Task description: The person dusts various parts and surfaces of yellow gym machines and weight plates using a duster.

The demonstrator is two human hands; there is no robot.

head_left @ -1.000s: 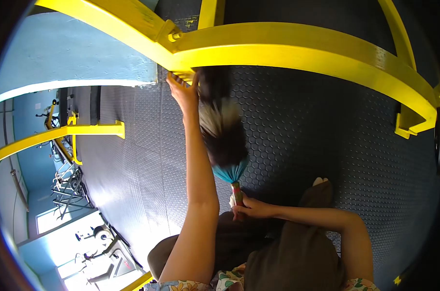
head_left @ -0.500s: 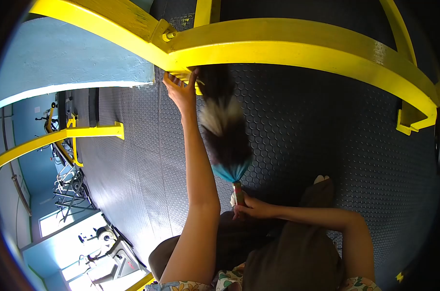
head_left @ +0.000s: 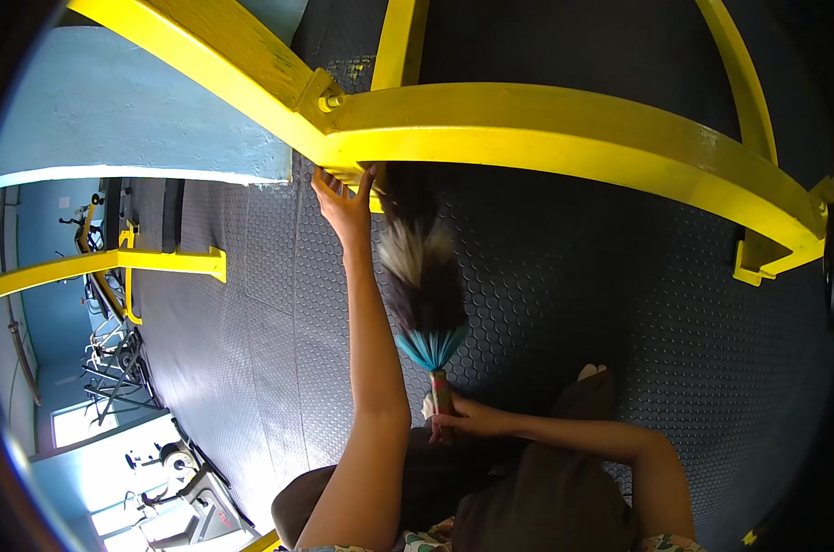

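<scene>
A feather duster [head_left: 426, 276] with dark and pale feathers and a teal collar points away from me, low over the floor. My right hand [head_left: 463, 419] is closed round its short handle [head_left: 440, 394]. The tips of the feathers run under the yellow metal frame [head_left: 546, 124], where they are partly hidden. My left hand [head_left: 346, 216] grips the underside of that frame at its corner, just left of the feathers. Its fingers are curled on the yellow metal and partly out of sight.
Black studded rubber flooring [head_left: 251, 340] spreads around me. A pale blue block [head_left: 150, 106] stands at upper left. Another yellow bar [head_left: 173, 260] stands on the left, with an exercise bike [head_left: 192, 497] by bright windows. My bare foot [head_left: 592, 372] shows at lower right.
The view has shifted, so the yellow frame sits lower in the picture. The duster's handle appears slightly lower and further left. Both hands keep their holds.
</scene>
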